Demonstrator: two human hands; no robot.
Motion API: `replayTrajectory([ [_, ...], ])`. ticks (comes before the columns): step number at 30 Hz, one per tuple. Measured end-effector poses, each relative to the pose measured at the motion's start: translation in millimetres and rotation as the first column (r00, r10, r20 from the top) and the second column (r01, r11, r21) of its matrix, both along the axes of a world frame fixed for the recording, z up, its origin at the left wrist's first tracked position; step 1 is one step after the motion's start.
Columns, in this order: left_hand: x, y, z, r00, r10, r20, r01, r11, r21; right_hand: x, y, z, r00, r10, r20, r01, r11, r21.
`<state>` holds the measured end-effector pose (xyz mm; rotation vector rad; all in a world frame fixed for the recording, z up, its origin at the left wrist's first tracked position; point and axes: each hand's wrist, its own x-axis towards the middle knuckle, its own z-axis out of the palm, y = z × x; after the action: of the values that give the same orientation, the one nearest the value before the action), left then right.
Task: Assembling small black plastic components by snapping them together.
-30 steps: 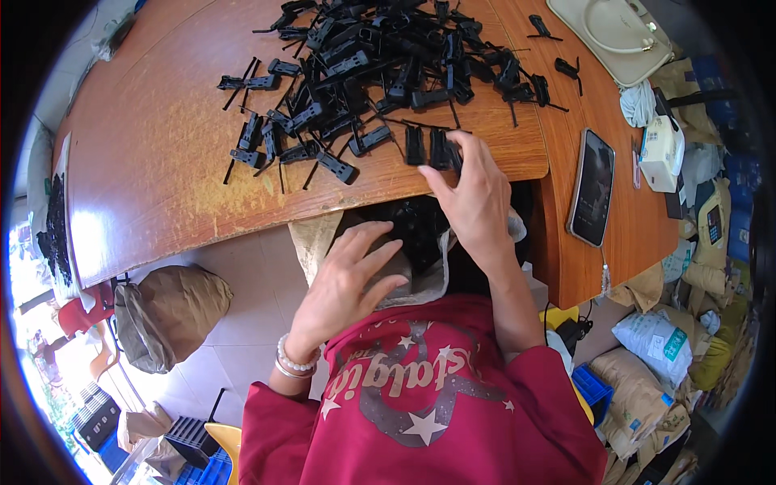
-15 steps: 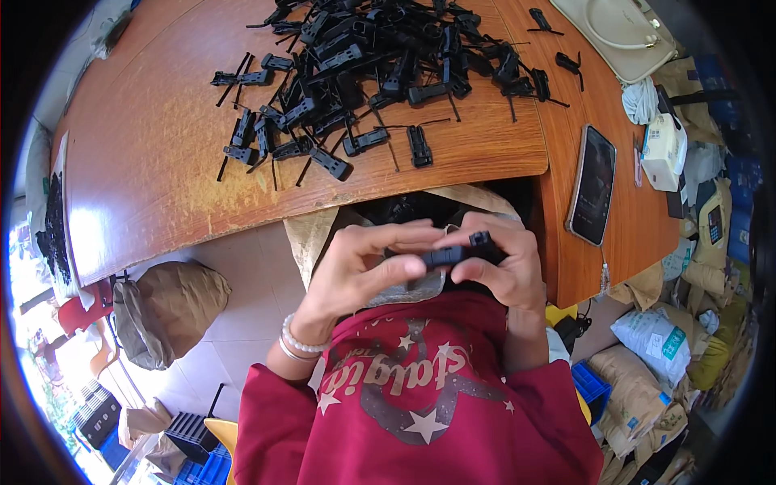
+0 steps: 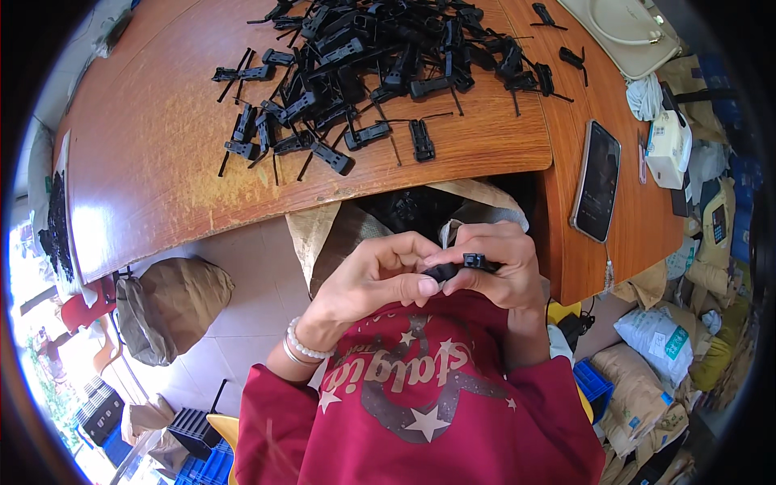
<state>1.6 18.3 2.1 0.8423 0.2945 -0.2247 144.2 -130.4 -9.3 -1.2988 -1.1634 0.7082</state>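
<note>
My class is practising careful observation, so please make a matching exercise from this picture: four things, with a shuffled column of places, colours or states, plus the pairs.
Things:
1. black part
2. phone
3. handbag
4. beaded bracelet

Places, colours or states:
A. flat on the right side of the wooden table
B. white, circling the left wrist
C. held between the left hand and right hand
D. cream, with a rounded handle

Pairs: 1-C, 2-A, 3-D, 4-B

Heaped black parts [image 3: 343, 52] and bulging sacks [image 3: 634, 392] suggest a workshop.
</note>
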Motion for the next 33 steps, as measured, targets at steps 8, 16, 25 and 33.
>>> replayTrajectory([
  [8, -5.2, -17.8, 4.2, 0.983, 0.155, -0.093, -0.147, 0.985, 0.093, -6.3, 2.2, 6.4, 0.991, -0.064, 0.114, 0.068, 0.997, -0.027],
  [16, -2.4, -19.2, -3.4, 0.987, 0.133, 0.085, -0.157, 0.875, 0.458, -10.8, 3.9, 11.0, 0.958, -0.262, 0.113, 0.281, 0.936, -0.211],
  [25, 1.9, -15.1, -3.8, 0.878, -0.224, 0.423, -0.455, -0.116, 0.883, -22.2, 5.7, 9.6, 0.960, -0.272, 0.073, 0.280, 0.898, -0.339],
  [33, -3.1, -7.0, -1.7, 0.951, 0.120, 0.286, -0.295, 0.633, 0.716, -34.9, -8.1, 34.5, 0.877, -0.229, -0.422, -0.003, 0.876, -0.482],
])
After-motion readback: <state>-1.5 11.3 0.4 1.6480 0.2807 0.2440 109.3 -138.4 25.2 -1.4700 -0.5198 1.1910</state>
